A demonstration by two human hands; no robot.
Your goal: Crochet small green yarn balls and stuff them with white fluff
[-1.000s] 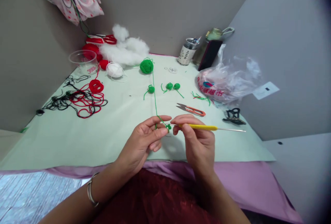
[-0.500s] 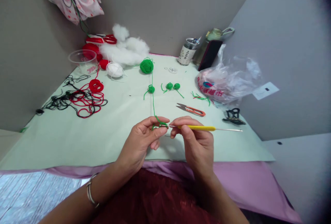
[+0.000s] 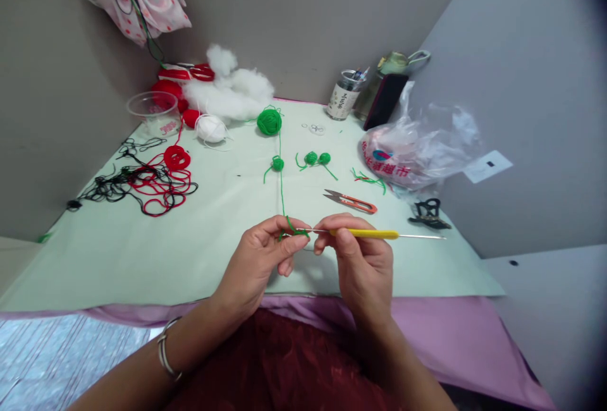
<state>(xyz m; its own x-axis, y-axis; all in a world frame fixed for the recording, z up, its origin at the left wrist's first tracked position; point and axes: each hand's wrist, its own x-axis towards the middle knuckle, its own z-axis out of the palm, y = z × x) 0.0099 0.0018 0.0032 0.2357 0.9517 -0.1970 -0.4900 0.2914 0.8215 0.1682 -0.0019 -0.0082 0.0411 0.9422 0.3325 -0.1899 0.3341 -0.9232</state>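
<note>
My left hand (image 3: pixel 258 256) pinches a small loop of green yarn (image 3: pixel 298 231) between thumb and forefinger, and a strand runs from it up to the green yarn ball (image 3: pixel 269 121). In my right hand (image 3: pixel 365 265) is a crochet hook with a yellow handle (image 3: pixel 372 233), held level. Its thin metal tip reaches the green yarn at my left fingertips; how the yarn lies on the tip is too small to tell. Beyond my hands lie a small green crocheted piece (image 3: pixel 277 164) and two more (image 3: pixel 317 158).
Orange-handled snips (image 3: pixel 351 201) and a black hair clip (image 3: pixel 429 215) lie right of centre. A plastic bag (image 3: pixel 417 152), phone (image 3: pixel 386 101) and pen cup (image 3: pixel 345 96) stand behind. Tangled black and red yarn (image 3: pixel 152 183), white stuffing (image 3: pixel 232 92) and a clear cup (image 3: pixel 156 114) are leftward.
The hook in my right hand has shifted slightly to the right, its tip drawn back a little through the yarn. My left hand has barely moved.
</note>
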